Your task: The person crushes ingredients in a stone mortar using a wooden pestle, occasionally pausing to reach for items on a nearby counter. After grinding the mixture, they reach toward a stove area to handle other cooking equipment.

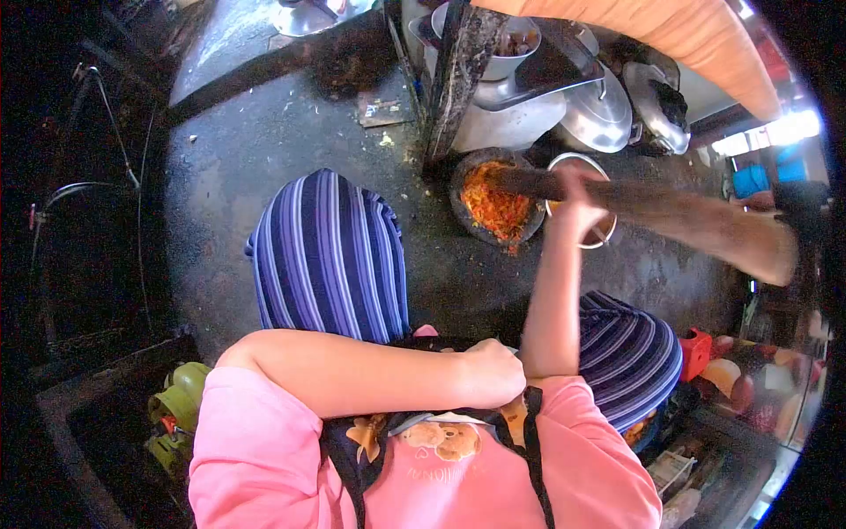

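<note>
A long wooden pestle (670, 216) slants across the right side, its left end down in a dark stone mortar (460, 201). Orange-red crushed food (498, 207) fills the mortar's bowl. My right hand (577, 198) is wrapped round the pestle, a little blurred, above a metal pot (608, 231) whose rim shows beside the mortar. My left hand (495, 375) is closed in a fist close to my chest, by the right elbow; whatever it may hold is hidden.
Metal lids and pans (595, 115) stand behind the mortar, near a dark wooden post (458, 79). My striped knees (330, 256) flank the floor area. A green gas cylinder (181, 397) is at lower left, a red object (695, 354) at right.
</note>
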The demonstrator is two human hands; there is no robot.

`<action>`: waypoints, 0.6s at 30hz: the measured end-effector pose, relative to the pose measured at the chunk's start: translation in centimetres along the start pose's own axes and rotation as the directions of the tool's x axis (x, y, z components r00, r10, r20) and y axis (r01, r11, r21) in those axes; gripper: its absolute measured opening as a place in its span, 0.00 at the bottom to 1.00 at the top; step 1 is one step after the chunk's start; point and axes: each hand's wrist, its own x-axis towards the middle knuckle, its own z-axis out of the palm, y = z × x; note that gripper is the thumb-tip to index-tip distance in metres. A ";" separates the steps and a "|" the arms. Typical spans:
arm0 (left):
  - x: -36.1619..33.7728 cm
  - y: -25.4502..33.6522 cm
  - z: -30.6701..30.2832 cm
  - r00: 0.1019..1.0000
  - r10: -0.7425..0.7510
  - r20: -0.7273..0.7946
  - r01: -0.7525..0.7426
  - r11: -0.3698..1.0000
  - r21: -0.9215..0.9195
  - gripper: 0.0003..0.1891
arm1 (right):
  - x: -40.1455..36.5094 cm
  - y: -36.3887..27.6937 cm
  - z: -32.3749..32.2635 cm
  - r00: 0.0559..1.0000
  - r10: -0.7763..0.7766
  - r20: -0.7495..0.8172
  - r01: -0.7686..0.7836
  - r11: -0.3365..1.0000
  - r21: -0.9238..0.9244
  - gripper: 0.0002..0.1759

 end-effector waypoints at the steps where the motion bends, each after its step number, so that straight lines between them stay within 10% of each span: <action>1: 0.0 0.2 0.3 1.000 -0.004 0.001 0.004 1.000 0.004 0.08 | -2.6 3.1 1.2 0.957 0.226 -0.182 -0.189 0.961 0.200 0.40; 2: 0.0 0.3 0.8 1.000 0.010 -0.026 -0.010 1.000 -0.016 0.08 | -4.6 4.2 -0.2 0.939 0.343 -0.010 -0.327 0.903 0.279 0.49; 9: 0.0 0.2 1.0 0.999 0.006 -0.048 -0.008 0.999 -0.047 0.07 | 1.0 -9.8 0.3 0.995 0.093 0.045 -0.100 0.978 0.183 0.08; 14: 0.2 -0.2 1.0 0.995 0.028 -0.091 -0.033 0.998 -0.053 0.08 | 0.9 -0.8 -1.1 1.000 0.005 0.010 -0.005 1.000 0.007 0.13; 17: 0.3 0.0 1.2 0.997 0.036 -0.074 -0.038 0.999 -0.030 0.08 | -3.6 3.3 -1.2 0.925 0.379 0.000 -0.366 0.892 0.264 0.24; 18: 0.1 0.2 0.8 0.999 0.024 -0.039 -0.026 0.998 -0.056 0.08 | -3.1 3.4 -0.9 0.947 0.307 -0.095 -0.262 0.908 0.326 0.22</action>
